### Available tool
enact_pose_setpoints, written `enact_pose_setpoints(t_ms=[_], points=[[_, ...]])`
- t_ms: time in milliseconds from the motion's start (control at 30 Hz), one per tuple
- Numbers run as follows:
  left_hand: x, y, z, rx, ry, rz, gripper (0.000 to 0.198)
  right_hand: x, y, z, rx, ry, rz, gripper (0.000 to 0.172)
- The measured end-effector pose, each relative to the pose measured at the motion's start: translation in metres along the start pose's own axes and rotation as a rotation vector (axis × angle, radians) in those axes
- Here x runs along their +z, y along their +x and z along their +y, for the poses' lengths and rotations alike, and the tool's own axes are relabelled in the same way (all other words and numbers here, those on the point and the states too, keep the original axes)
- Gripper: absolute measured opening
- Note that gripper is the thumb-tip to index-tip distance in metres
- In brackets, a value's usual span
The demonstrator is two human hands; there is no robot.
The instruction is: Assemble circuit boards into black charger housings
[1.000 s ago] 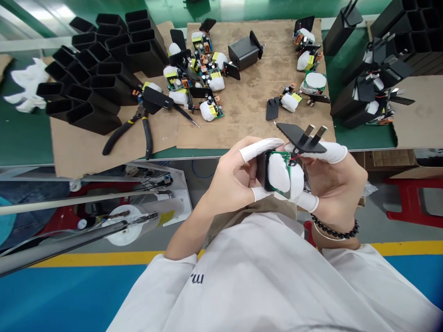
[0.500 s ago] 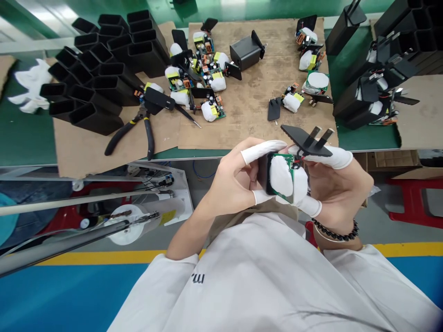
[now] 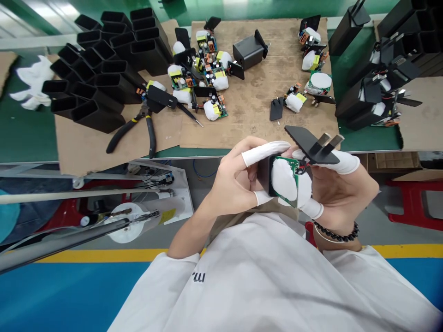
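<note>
My left hand (image 3: 233,177), with white finger covers, is closed around a black casing (image 3: 265,174). A green circuit board with white filler (image 3: 284,179) sticks out of the casing's right end, partly inside it. My right hand (image 3: 341,184), also in white finger covers, grips the board's outer end; some fingertips are hidden behind it. A black plug cover (image 3: 309,145) with two metal prongs hangs on short wires above the board, beside my right fingers. Both hands are in front of the table's near edge.
Black hollow casings (image 3: 110,87) stand at the left, beside pliers (image 3: 149,124). Several circuit boards (image 3: 214,83) lie mid-table, near a casing with a plug (image 3: 248,51). More boards and filled casings (image 3: 360,103) are at the right. A red stool (image 3: 415,203) stands below right.
The board has moved slightly right relative to the casing, showing a little more of itself. The plug cover has shifted right with my right hand.
</note>
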State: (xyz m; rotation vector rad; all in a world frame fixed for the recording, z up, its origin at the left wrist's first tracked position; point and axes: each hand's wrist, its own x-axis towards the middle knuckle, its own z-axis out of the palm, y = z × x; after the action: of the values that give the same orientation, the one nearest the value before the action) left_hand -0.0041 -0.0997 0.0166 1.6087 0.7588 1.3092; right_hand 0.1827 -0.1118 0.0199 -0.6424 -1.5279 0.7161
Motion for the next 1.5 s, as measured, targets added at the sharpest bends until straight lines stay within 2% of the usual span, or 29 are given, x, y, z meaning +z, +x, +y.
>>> enact_pose_setpoints(t_ms=[200, 500, 700, 1067, 1167, 1500], points=[[0.0008, -0.0001, -0.0059, 0.094, -0.053, 0.029, 0.063, 0.0002, 0.0027, -0.0046, 0.037, 0.066, 0.053, 0.065], [0.0002, 0.0018, -0.0015, 0.056, -0.068, 0.004, 0.061, 0.0049, 0.0056, -0.0037, 0.024, -0.018, 0.160, 0.057], [-0.0018, 0.0039, -0.0002, 0.070, -0.060, -0.016, 0.057, 0.0046, 0.0037, -0.0032, 0.048, -0.023, 0.111, 0.065], [-0.0028, 0.0039, -0.0023, 0.084, -0.059, -0.011, 0.058, 0.0047, 0.0031, 0.0002, 0.071, -0.005, 0.067, 0.066], [-0.0026, 0.0031, -0.0019, 0.047, -0.050, -0.004, 0.056, 0.0030, 0.0027, 0.0011, 0.095, 0.006, 0.038, 0.066], [-0.0033, 0.0018, -0.0003, 0.038, 0.007, -0.001, 0.060, 0.0045, 0.0012, 0.0001, 0.051, 0.028, 0.001, 0.069]])
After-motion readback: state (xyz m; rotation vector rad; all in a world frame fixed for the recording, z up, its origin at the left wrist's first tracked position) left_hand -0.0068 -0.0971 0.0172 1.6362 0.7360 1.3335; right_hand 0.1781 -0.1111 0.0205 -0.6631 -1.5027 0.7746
